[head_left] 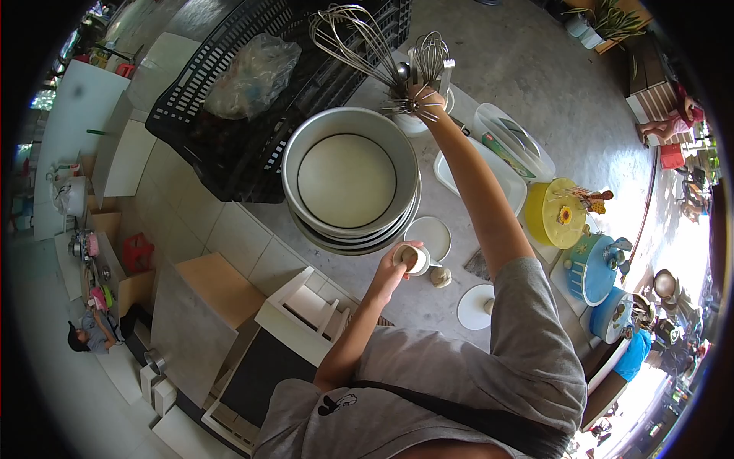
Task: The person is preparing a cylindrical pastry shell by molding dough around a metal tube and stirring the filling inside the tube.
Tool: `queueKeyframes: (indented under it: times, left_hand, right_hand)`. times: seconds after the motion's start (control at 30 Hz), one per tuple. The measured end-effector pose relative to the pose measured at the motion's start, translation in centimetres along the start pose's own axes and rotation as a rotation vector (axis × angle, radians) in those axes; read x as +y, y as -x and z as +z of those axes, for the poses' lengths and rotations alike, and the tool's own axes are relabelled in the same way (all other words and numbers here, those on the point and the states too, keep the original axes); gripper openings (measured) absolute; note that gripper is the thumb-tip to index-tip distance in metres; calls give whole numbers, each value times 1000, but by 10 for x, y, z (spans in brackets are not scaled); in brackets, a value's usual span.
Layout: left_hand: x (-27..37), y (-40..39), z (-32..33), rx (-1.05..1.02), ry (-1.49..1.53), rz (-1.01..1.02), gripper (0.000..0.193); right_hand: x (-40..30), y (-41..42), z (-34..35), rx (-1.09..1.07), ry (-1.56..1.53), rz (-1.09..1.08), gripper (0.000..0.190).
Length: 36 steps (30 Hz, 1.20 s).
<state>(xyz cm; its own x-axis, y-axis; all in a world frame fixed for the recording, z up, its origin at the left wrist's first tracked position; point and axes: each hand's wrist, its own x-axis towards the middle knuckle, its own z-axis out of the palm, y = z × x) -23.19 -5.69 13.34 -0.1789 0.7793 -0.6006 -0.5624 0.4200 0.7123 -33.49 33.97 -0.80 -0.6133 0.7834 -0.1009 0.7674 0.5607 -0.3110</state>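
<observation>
My left hand [390, 269] is closed around a small white cup [410, 261], its mouth facing up. Close by lie a pale round lid [437, 232] and a small beige ball [441, 277]. My right hand [430, 98] reaches to a white container [414, 126] of kitchen tools. It touches a metal utensil with radiating prongs [410, 107]; the fingers are partly hidden, so their grip is unclear. Out of the container rise a large balloon whisk [358, 43] and a smaller whisk [431, 54]. Between my hands stands a stack of round metal cake pans [350, 178].
Left of the pans is a black plastic crate [183, 109] with a clear plastic bag [252, 74]. A white tray [504, 195], yellow decorated cake [545, 215] and blue decorated cakes [590, 269] line the right. A white disc [471, 307] lies near my body. A person [94, 333] sits far left.
</observation>
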Motion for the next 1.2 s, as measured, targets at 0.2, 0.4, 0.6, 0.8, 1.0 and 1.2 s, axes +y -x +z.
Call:
queueKeyframes:
  times: [0.2, 0.4, 0.6, 0.8, 1.0, 1.2]
  left_hand:
    - [0, 0, 0, -3, 5, 7, 27]
    - [3, 1, 6, -8, -60, 44, 21]
    - [12, 3, 14, -35, 9, 60, 21]
    - [36, 13, 37, 28, -8, 279, 12]
    - [44, 20, 66, -339, 140, 92, 32]
    - [8, 28, 99, -424, 89, -43, 26]
  right_hand:
    - [-10, 9, -19, -20, 88, -266, 28]
    - [-66, 76, -124, -166, 198, -75, 22]
    - [-80, 136, -208, 11, 177, -255, 8]
    - [17, 251, -266, 333, -255, -109, 15]
    - [140, 449, -207, -52, -1730, 575, 28]
    - [148, 576, -82, 112, -2146, 613, 18]
